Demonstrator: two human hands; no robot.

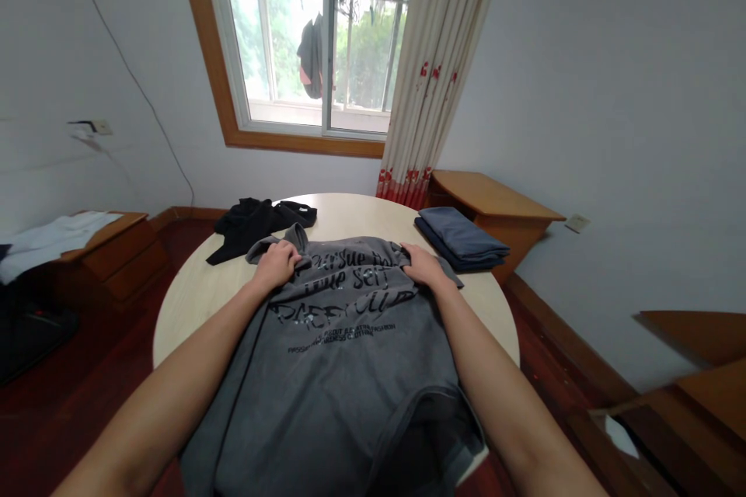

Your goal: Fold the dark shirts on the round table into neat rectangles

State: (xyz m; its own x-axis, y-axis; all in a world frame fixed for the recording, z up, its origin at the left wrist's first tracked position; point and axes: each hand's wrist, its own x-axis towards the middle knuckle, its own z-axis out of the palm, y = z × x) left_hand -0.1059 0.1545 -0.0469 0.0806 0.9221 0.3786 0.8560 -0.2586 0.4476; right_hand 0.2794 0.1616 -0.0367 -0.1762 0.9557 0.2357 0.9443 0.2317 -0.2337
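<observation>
A grey T-shirt (326,388) with black lettering is spread over the round table (180,311), its lower end hanging over the near edge toward me. My left hand (278,264) grips the shirt near its left sleeve, fingers curled into the bunched cloth. On the other side my right hand (423,265) is closed on the shirt by the right sleeve. Wrinkles run across the lettering between both hands. The hem is partly folded open at the lower right.
Crumpled black clothing (256,221) lies at the table's back left. A stack of folded dark clothes (463,237) sits at the right. Behind stand a wooden desk (495,194), a curtain (437,70) and a window. A wooden cabinet (110,264) with white cloth is at left.
</observation>
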